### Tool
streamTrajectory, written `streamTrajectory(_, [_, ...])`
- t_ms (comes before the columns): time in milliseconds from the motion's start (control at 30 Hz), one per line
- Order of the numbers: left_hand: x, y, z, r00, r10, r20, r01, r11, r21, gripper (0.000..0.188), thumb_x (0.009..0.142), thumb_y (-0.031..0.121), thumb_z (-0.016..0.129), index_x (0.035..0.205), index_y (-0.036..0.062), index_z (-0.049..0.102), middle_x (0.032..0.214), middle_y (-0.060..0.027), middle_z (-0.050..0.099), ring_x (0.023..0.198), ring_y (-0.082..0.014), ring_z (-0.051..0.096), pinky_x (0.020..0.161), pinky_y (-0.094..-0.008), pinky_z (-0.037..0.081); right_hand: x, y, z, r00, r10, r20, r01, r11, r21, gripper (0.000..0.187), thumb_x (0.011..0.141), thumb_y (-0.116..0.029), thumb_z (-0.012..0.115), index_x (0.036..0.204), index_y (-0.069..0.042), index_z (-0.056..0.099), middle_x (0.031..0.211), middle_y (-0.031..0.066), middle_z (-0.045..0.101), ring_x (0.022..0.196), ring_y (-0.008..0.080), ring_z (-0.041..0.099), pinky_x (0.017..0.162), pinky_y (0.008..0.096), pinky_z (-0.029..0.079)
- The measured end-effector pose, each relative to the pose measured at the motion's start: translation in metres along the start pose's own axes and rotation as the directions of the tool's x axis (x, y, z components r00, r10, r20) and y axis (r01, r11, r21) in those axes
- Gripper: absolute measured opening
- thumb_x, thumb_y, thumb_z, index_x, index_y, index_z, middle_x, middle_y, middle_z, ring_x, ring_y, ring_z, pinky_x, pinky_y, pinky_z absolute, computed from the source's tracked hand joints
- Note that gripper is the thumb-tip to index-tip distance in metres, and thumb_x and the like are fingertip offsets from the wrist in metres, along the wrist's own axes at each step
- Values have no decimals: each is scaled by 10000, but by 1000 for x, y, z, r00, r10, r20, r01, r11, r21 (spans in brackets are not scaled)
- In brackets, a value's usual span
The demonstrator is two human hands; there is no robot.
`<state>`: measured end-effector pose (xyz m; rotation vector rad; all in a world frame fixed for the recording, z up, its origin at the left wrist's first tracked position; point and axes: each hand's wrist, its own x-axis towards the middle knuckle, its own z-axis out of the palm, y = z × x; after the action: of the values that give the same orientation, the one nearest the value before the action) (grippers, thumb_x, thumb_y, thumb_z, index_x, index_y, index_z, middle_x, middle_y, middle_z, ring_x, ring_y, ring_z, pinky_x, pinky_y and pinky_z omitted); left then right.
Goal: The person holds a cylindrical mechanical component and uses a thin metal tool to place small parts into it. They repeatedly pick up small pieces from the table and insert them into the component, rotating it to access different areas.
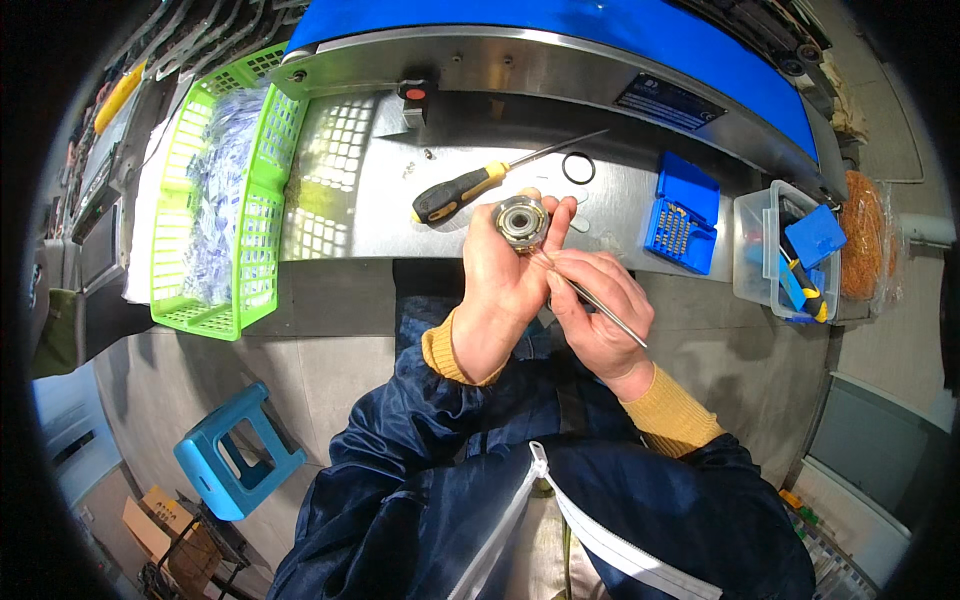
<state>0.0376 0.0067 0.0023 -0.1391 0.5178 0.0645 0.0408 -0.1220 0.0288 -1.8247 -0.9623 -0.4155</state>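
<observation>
My left hand [490,285] is closed around a round metal part with a ball bearing [521,220] in its centre, held face up just off the bench's front edge. In my right hand [605,318] is a slim silver rod-like tool [612,314], pinched like a pen. Its tip points at the underside of the bearing part, near the left fingers; whether it touches is hidden. Beyond the hands lie a black-and-yellow screwdriver [455,195] and a black rubber ring [578,168] on the metal bench.
An opened blue bit case [682,215] lies right of the hands, then a clear bin [757,240] of tools. On the left stands a green basket [240,292] of plastic packets. A blue-topped machine [600,70] borders the back. A blue stool [215,465] stands lower left.
</observation>
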Motion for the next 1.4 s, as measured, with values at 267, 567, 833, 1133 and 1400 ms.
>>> streamTrajectory(267, [1,0,-2,1000,-14,8,14,1000,-12,307,994,197,436,982,-80,567,955,-214,619,928,-362,664,789,-368,651,0,0,0,1000,-6,0,6,1000,5,216,785,71,749,984,31,675,975,144,710,801,279,705,697,333,575])
streamTrajectory(567, [3,0,-3,1000,5,-19,-4,1000,3,302,990,194,443,990,-79,570,973,-224,622,932,-363,663,787,-364,650,-1,1,1,1000,-16,-9,16,1000,16,216,788,70,746,989,34,675,977,146,711,795,271,704,690,331,573])
streamTrajectory(833, [3,0,-4,1000,-2,13,3,1000,-18,305,998,187,436,1005,-89,565,979,-227,616,946,-362,662,797,-370,650,1,-2,-6,1000,-4,28,4,1000,-7,217,789,75,743,990,30,675,976,141,712,783,270,701,678,326,570])
streamTrajectory(1133, [6,4,-7,1000,9,5,-9,999,-48,283,1012,156,423,1008,-85,573,960,-216,645,949,-342,672,829,-364,640,0,3,-24,943,320,-93,-321,947,12,146,847,32,711,991,27,689,913,131,718,771,210,694,686,287,553])
streamTrajectory(1400, [7,6,-3,997,36,-73,-37,999,-18,265,1022,139,429,992,-85,567,949,-208,638,936,-316,677,809,-333,646,18,71,-35,903,430,2,-426,895,-134,87,866,-41,705,926,20,719,795,99,720,677,151,688,621,270,525])
